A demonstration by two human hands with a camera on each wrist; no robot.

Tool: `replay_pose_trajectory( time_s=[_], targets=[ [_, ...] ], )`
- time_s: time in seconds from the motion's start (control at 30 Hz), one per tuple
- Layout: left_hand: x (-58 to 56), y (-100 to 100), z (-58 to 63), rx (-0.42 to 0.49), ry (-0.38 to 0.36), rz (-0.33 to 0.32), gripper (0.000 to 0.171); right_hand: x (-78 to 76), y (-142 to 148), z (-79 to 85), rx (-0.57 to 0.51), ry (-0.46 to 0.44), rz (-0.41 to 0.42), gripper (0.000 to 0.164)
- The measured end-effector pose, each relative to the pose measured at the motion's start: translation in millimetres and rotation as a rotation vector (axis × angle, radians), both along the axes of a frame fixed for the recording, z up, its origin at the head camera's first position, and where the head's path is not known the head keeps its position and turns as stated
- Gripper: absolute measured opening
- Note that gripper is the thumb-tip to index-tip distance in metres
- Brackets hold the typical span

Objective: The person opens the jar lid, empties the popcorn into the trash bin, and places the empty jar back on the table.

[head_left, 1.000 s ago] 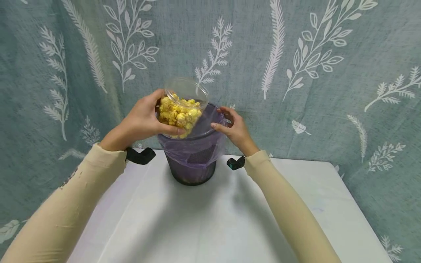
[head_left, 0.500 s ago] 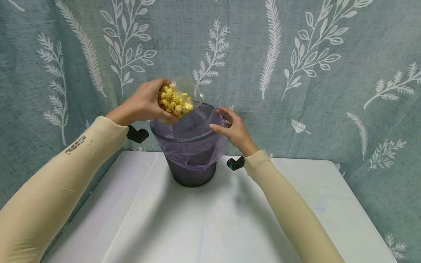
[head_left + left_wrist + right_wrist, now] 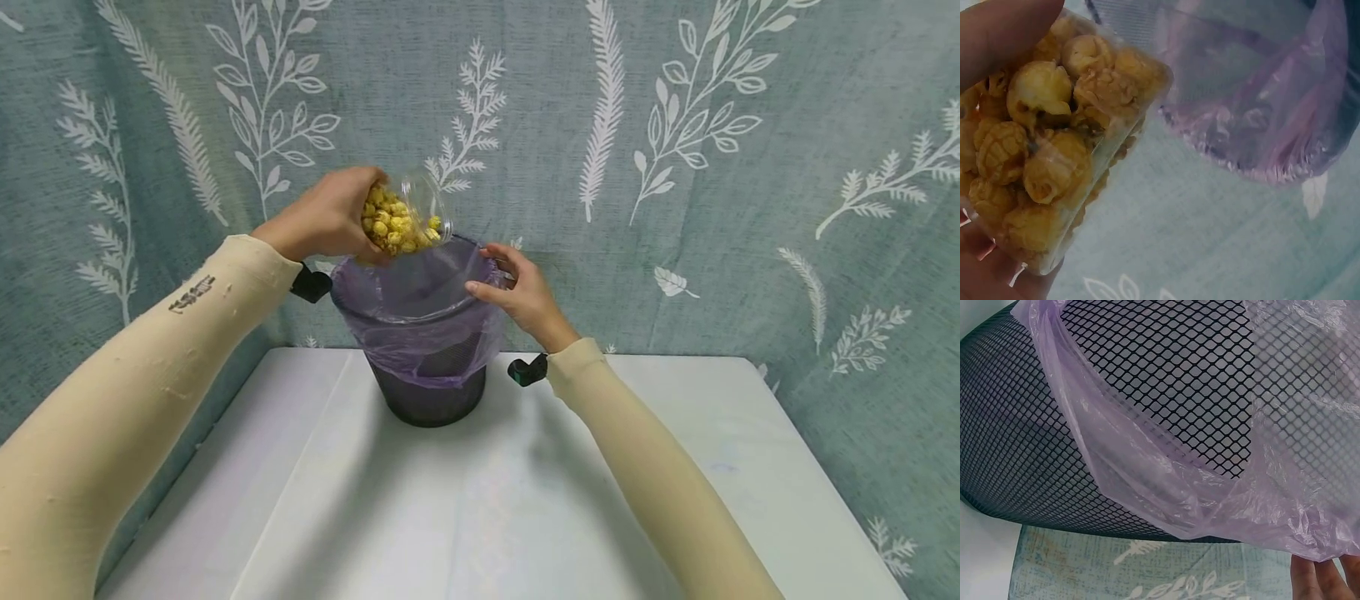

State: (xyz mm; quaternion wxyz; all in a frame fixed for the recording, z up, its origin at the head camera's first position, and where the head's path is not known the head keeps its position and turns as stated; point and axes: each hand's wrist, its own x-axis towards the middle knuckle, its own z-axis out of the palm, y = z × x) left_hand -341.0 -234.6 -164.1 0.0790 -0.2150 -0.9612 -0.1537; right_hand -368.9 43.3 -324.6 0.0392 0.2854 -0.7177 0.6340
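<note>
A clear plastic jar of yellow popcorn (image 3: pixel 391 223) is tilted on its side above the left part of a black mesh wastebasket (image 3: pixel 427 400). My left hand (image 3: pixel 330 218) grips the jar's base and wall, its mouth pointing right over the opening. Popcorn (image 3: pixel 1054 162) fills the base end close up in the left wrist view, and some pieces lie near the mouth. A purple bin liner (image 3: pixel 420 354) lines the wastebasket and folds over its rim. My right hand (image 3: pixel 525 292) holds the right side of that rim, thumb at the inner side, fingers (image 3: pixel 1322 578) outside against the liner.
The wastebasket stands on a white table (image 3: pixel 600 467) near its back edge. A teal curtain (image 3: pixel 555 167) with white leaf prints hangs right behind it. Both wrists carry small black cameras (image 3: pixel 527 370).
My left hand has moved up and left and tipped the jar from a slant onto its side, mouth turning right. The right hand stays at the rim.
</note>
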Motion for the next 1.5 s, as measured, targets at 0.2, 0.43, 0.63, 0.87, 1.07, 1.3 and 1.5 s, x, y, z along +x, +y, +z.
replay_pose_trajectory(
  time_s=[0.2, 0.43, 0.63, 0.87, 1.07, 1.3, 1.5],
  targets=[
    [-0.9, 1.7, 4.4, -0.085, -0.023, -0.003, 0.112, -0.5, -0.8, 0.8, 0.001, 0.002, 0.002, 0.072],
    [1.8, 9.7, 7.3, -0.242, -0.006, 0.018, 0.114, -2.0, -0.7, 1.7, -0.002, 0.004, 0.002, 0.072],
    [1.3, 13.0, 8.0, -0.339, 0.048, 0.011, 0.112, -1.7, 0.2, 1.6, -0.002, 0.009, -0.003, 0.072],
    [1.4, 14.2, 7.0, -0.379, 0.079, 0.003, 0.108, -0.9, -1.2, 1.1, -0.001, -0.005, -0.006, 0.072],
    [2.8, 13.8, 4.0, -0.376, 0.134, -0.02, 0.099, -0.9, -2.2, 0.7, -0.002, -0.009, -0.003, 0.073],
    [3.3, 14.8, 3.4, -0.39, 0.152, -0.025, 0.096, 0.1, -1.5, 0.2, 0.001, 0.0, -0.011, 0.072],
    [3.1, 17.3, 2.2, -0.413, 0.139, -0.009, 0.101, 0.5, -1.0, 0.2, 0.006, -0.006, -0.015, 0.071]
  ],
)
